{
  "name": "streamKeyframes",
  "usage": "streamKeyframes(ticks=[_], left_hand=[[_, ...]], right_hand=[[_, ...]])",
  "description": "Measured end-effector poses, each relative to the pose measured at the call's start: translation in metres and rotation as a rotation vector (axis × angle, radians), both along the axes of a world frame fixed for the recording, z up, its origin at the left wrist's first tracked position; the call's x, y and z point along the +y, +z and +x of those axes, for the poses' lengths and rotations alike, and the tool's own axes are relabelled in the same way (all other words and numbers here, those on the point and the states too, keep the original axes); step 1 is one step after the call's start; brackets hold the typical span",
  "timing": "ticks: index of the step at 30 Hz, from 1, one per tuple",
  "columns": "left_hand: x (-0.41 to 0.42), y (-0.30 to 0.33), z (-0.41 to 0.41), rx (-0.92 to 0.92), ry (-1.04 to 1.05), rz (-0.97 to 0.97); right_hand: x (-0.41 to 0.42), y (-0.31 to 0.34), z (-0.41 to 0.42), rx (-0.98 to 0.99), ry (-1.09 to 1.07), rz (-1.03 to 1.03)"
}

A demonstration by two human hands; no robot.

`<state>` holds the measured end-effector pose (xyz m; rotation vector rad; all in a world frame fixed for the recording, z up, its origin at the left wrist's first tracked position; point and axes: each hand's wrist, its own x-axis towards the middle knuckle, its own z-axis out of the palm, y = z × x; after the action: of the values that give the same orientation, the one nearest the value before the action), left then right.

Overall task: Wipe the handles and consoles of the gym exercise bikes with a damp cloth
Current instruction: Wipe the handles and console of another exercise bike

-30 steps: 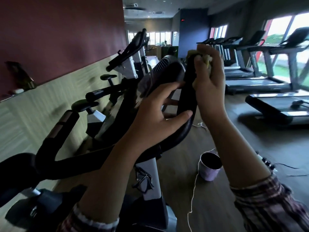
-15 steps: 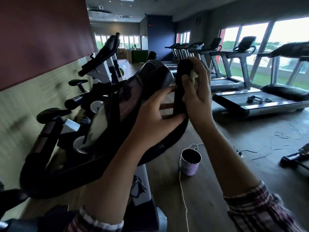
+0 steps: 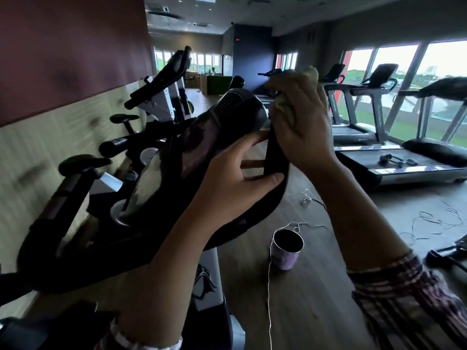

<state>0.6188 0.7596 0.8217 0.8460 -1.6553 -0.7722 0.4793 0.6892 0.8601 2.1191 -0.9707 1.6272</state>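
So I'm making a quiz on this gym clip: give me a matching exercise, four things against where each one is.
Things:
1. cloth
2. cup
3. left hand
4. treadmill

Places:
a. on the floor under the handlebar
b. by the windows
c. bunched in the right hand
d. gripping the bike's handlebar

Pairs: 1-c, 2-a, 3-d, 4-b

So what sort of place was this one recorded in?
Almost certainly a gym. A row of exercise bikes lines the wall, treadmills face the windows, and the right hand rubs a cloth on the nearest bike's handle.
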Motion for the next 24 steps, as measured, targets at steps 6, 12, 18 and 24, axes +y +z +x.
streamKeyframes(ticks=[6, 12, 18, 24], left_hand=[[0.004, 0.002, 0.001, -0.076, 0.021, -0.084], [0.002, 0.003, 0.014, -0.155, -0.081, -0.095], [-0.001, -0.005, 0.027, -0.198, -0.135, -0.147], [0.001, -0.008, 0.035, -0.182, -0.187, -0.125]], right_hand=[[0.003, 0.000, 0.007, 0.004, -0.108, 0.008], [0.005, -0.005, 0.009, -0.275, 0.200, 0.189], [0.003, -0.018, 0.015, -0.434, 0.085, 0.137], [0.025, -0.017, 0.024, -0.418, -0.132, 0.190]])
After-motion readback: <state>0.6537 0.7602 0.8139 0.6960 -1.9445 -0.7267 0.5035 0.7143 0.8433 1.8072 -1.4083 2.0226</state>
